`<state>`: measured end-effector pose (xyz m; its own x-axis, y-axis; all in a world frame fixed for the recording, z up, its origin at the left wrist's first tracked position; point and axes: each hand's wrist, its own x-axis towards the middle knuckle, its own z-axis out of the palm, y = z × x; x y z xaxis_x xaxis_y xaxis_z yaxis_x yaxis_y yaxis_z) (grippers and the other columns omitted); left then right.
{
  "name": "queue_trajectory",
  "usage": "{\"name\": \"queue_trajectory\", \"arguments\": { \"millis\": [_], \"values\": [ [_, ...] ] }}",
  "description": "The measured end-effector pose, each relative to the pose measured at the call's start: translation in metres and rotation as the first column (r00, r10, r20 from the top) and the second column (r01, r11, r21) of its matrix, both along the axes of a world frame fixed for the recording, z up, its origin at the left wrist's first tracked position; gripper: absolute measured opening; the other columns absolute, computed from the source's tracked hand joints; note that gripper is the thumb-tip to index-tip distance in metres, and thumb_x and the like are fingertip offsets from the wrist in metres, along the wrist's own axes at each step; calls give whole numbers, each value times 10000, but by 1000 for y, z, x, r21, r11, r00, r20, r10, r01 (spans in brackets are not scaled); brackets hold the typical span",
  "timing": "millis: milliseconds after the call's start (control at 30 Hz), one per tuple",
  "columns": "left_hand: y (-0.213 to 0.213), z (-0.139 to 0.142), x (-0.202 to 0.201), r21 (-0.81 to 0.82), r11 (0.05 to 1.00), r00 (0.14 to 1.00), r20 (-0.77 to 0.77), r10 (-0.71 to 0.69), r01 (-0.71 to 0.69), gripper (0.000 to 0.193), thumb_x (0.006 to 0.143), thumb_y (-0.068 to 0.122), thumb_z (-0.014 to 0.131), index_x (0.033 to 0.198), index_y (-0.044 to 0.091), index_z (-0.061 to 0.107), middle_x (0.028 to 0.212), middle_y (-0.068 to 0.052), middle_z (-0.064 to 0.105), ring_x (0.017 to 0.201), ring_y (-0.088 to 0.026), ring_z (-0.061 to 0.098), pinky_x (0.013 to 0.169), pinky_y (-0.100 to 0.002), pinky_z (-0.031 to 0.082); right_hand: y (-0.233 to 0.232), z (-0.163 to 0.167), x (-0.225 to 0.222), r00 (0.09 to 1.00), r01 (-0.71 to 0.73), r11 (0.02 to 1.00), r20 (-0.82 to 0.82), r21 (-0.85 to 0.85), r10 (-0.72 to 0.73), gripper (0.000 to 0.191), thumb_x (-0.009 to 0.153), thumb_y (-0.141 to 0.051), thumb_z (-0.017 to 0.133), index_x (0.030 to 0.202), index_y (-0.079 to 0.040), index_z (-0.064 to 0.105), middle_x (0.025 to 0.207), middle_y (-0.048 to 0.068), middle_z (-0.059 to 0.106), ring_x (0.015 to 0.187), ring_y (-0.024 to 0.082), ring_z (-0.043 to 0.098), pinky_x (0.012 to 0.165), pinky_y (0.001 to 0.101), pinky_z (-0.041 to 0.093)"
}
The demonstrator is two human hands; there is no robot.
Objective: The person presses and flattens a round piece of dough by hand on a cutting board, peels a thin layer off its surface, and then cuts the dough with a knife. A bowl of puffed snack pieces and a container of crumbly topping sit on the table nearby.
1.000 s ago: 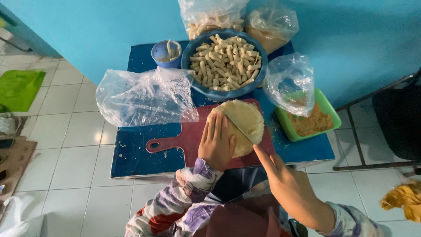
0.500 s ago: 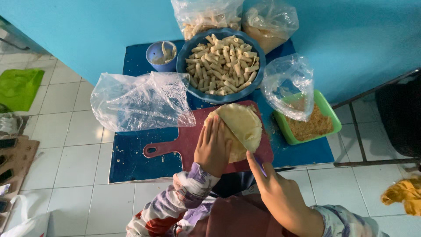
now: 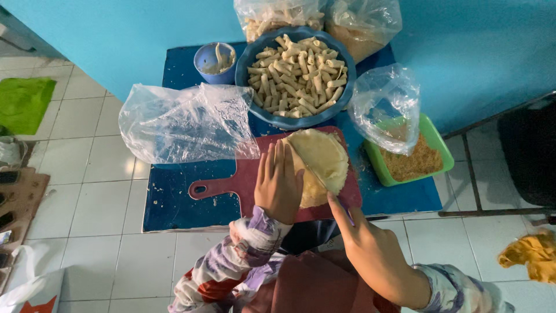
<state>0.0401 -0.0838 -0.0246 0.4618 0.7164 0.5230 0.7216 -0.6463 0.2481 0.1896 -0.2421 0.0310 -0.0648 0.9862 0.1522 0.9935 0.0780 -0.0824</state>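
A pale round wrapper sheet point(image 3: 321, 162) lies on a dark red cutting board point(image 3: 231, 182) on a small blue table point(image 3: 174, 203). My left hand point(image 3: 279, 184) rests flat on the board, its fingers touching the sheet's left edge, where a flap is folded over. My right hand point(image 3: 365, 246) reaches in from below, its forefinger touching the sheet's lower right edge. Behind the board stands a blue bowl point(image 3: 347, 87) heaped with several small pale rolls point(image 3: 296, 72).
A crumpled clear plastic bag point(image 3: 179, 122) lies left of the board. A small blue cup point(image 3: 213, 61) is at the back left. A green tray of brown crumbs point(image 3: 414, 162) with a plastic bag point(image 3: 385, 104) over it sits at right. Two filled bags point(image 3: 313, 17) lean against the blue wall.
My right hand has moved up and left until its forefinger reaches the sheet's lower edge. My left hand stays on the sheet's left side.
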Motion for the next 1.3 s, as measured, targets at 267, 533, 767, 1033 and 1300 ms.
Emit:
{"name": "queue_trajectory", "arguments": {
  "millis": [267,533,767,1033,1300],
  "values": [
    [-10,-17,18,1,997,995,-65,78,-78,772,906,313,635,1527,-76,391,1616,-231,369,1514,-351,345,1244,-450,264,0,4,-2,1000,-12,1000,-25,27,12,785,788,8,610,1532,-50,364,914,113,585,587,222,680,469,329,550],
    [-6,-24,23,-25,997,996,-54,74,-75,778,905,309,636,1522,-86,375,1610,-253,357,1507,-360,344,1239,-456,267,2,3,-1,1000,4,1000,-1,17,-4,776,827,0,601,1562,-75,368,897,116,587,552,244,674,462,348,548],
    [-4,-25,23,-11,999,998,-44,49,-50,764,934,314,621,1516,-114,372,1604,-276,348,1495,-382,341,1229,-473,270,2,3,0,1000,0,999,0,41,0,749,816,7,594,1526,-68,370,893,121,594,546,266,668,458,358,548],
    [0,-30,24,16,998,998,-36,54,-54,750,932,307,602,1514,-106,374,1599,-269,361,1504,-385,338,1244,-473,267,6,-1,4,999,-2,998,-51,62,5,712,848,-17,604,1524,-74,389,875,113,613,536,275,657,460,355,547],
    [9,-34,31,0,999,998,-40,54,-54,749,909,320,600,1488,-109,393,1572,-269,380,1475,-392,350,1216,-482,280,14,0,14,999,-1,992,-41,126,6,642,888,-70,620,1503,-131,444,820,103,620,498,310,635,427,382,534]
  ]
}}
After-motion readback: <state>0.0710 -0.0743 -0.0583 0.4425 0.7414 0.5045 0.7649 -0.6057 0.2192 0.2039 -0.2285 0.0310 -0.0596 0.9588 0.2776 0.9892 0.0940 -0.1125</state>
